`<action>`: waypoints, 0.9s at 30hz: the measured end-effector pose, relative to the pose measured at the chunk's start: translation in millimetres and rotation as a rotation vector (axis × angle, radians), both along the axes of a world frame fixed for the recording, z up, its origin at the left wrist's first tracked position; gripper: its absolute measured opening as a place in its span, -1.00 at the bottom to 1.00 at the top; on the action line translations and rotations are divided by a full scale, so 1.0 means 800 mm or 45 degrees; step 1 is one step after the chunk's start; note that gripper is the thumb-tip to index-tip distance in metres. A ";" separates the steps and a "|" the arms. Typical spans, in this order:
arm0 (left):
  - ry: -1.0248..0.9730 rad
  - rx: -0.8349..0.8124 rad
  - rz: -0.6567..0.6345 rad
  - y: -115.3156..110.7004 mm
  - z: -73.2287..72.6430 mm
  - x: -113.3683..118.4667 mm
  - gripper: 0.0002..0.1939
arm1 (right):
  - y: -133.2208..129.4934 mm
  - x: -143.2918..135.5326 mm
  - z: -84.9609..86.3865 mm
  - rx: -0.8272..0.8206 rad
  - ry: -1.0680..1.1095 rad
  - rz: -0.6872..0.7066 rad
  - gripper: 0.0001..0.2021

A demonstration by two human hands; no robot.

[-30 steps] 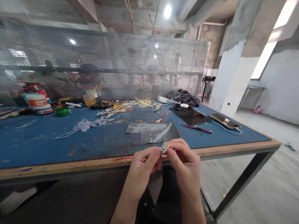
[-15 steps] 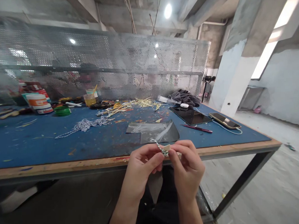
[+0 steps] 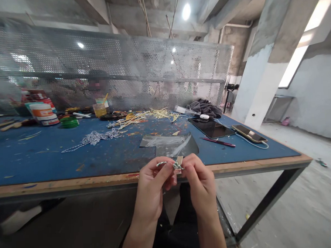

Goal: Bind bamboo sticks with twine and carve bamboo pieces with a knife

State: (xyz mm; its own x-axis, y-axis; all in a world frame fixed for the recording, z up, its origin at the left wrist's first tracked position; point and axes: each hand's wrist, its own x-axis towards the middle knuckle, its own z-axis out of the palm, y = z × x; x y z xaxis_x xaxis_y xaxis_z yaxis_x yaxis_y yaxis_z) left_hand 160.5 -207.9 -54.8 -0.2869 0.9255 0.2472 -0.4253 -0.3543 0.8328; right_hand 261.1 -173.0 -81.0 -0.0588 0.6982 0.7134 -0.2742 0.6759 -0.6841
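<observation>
Between my two hands, just over the table's front edge, is a green and white twisted cord [image 3: 176, 165] looped in a small knot around a pale flat strip [image 3: 180, 160]. My left hand [image 3: 154, 182] pinches the cord at the knot, and a short cord end sticks out to the left over its fingers. Close by on the right, my right hand [image 3: 199, 179] has thumb and forefinger pressed together at the knot's right side, where a bit of cord shows. The fingertips partly hide the knot.
The blue-topped table [image 3: 51, 159] holds a dark sheet [image 3: 166, 140], a white cord bundle [image 3: 95, 137], yellow straw pieces [image 3: 159, 113], a tablet [image 3: 211, 128], a phone [image 3: 248, 133], a pen [image 3: 218, 142] and paint jars [image 3: 44, 114]. A perforated metal screen [image 3: 135, 70] stands behind.
My right hand has moved slightly left and the strip has turned more upright. The loose cord end, earlier pointing up and away, now lies to the left over my left hand's fingers.
</observation>
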 end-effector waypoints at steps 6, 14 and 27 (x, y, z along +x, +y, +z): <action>-0.041 0.055 -0.045 0.000 -0.002 0.002 -0.71 | 0.008 -0.001 -0.001 -0.226 0.302 0.630 -0.66; -0.010 0.002 0.047 0.005 0.001 -0.001 -0.67 | -0.005 0.006 0.006 0.052 0.025 0.051 -0.74; 0.913 0.005 0.450 -0.004 0.004 -0.015 -0.79 | -0.002 0.004 0.003 0.447 -0.302 -0.651 -0.91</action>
State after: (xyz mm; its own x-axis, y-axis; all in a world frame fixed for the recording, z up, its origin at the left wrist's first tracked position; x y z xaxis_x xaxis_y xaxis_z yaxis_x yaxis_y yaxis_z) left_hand 148.2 -211.3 -51.8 -0.3329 0.8083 0.4857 0.3518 -0.3714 0.8592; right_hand 264.6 -174.8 -78.3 0.0351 0.4079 0.9124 0.2714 0.8747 -0.4015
